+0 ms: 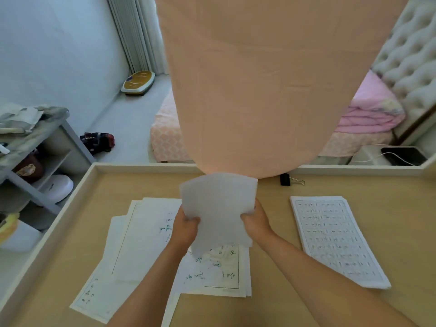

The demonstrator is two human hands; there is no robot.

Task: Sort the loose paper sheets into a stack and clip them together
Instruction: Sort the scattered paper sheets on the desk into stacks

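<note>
Over the surface (389, 208), left grip (186, 228) and right grip (256, 224) clutch an uneven sheaf (219, 208); misaligned sheets could slip toward six o'clock.

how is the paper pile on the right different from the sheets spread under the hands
The right pile is squared up, edges aligned; the spread sheets lie fanned and overlapping askew. The right pile shows dense printed rows; the spread sheets show sparse green handwriting. Both lie flat on the table.
</note>
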